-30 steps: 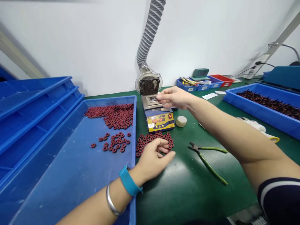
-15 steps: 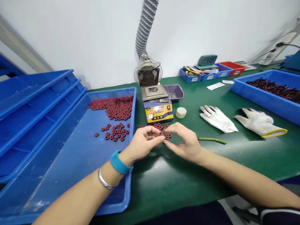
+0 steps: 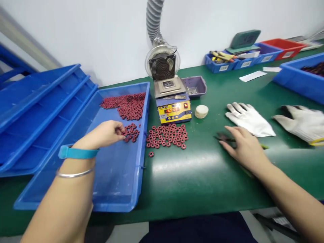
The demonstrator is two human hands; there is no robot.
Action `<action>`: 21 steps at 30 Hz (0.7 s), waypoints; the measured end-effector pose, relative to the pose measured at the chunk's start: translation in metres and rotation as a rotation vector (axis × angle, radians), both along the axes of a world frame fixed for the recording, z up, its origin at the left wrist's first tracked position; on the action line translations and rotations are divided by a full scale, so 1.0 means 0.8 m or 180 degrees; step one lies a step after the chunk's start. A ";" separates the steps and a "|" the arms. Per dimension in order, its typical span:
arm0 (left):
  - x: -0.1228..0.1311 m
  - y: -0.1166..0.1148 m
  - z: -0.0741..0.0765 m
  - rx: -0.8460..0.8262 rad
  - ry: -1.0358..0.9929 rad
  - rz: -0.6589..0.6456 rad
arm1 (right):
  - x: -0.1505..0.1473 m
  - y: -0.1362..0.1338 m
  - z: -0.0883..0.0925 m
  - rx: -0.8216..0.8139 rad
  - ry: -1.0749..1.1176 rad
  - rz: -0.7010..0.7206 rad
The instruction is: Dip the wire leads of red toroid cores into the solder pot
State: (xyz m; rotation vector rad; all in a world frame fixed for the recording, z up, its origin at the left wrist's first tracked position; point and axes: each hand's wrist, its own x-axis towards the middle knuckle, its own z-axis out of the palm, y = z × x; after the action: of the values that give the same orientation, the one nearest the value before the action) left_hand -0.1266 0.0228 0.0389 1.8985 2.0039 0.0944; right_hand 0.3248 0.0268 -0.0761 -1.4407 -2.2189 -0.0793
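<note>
My left hand (image 3: 106, 134) reaches into the shallow blue tray (image 3: 113, 175), its fingers pinched at a small heap of red rings (image 3: 132, 131); what they hold is hidden. A bigger heap of red rings (image 3: 126, 105) lies further back in the tray. More red rings (image 3: 167, 135) are spread on the green table beside the tray, with one stray ring (image 3: 151, 154) nearer me. My right hand (image 3: 244, 146) lies flat, fingers stretched, over green-handled pliers (image 3: 220, 136), of which only the dark head shows clearly.
A solder pot with a yellow front (image 3: 173, 109) stands behind the rings, below a fan (image 3: 162, 65) and hose. Nearby are a white round pad (image 3: 201, 111), a purple dish (image 3: 194, 86), two white gloves (image 3: 249, 118) (image 3: 301, 123), stacked blue trays (image 3: 37, 108) and a blue bin (image 3: 296, 76).
Both hands met over the rings on the table, then parted: the left went left into the blue tray, the right went right onto the pliers. The camera tilted down and left.
</note>
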 end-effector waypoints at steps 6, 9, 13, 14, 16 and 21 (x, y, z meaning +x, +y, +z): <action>0.003 -0.034 -0.028 -0.0478 0.0004 -0.0031 | -0.029 -0.007 0.009 -0.0289 0.0623 0.0737; 0.002 -0.050 -0.050 -0.0334 -0.0324 0.0290 | -0.063 -0.015 0.010 -0.0854 0.0566 0.1246; 0.002 -0.053 -0.061 0.0186 -0.0463 0.0770 | -0.100 -0.017 0.006 -0.0977 0.0364 0.1228; 0.002 -0.053 -0.058 0.0272 -0.0377 0.0845 | -0.107 -0.017 0.005 -0.0945 0.0374 0.1183; 0.007 -0.054 -0.046 0.0397 -0.0210 0.0911 | -0.119 -0.017 0.001 -0.0897 0.0455 0.1088; 0.061 -0.051 -0.002 0.1051 -0.0432 0.0644 | -0.128 -0.017 -0.003 -0.0963 0.0725 0.1008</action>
State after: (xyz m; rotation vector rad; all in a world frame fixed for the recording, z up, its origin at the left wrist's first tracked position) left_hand -0.0779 -0.0179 0.0371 1.8071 2.1848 0.6261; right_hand 0.2224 0.0129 -0.0788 -1.1525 -2.3024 0.5201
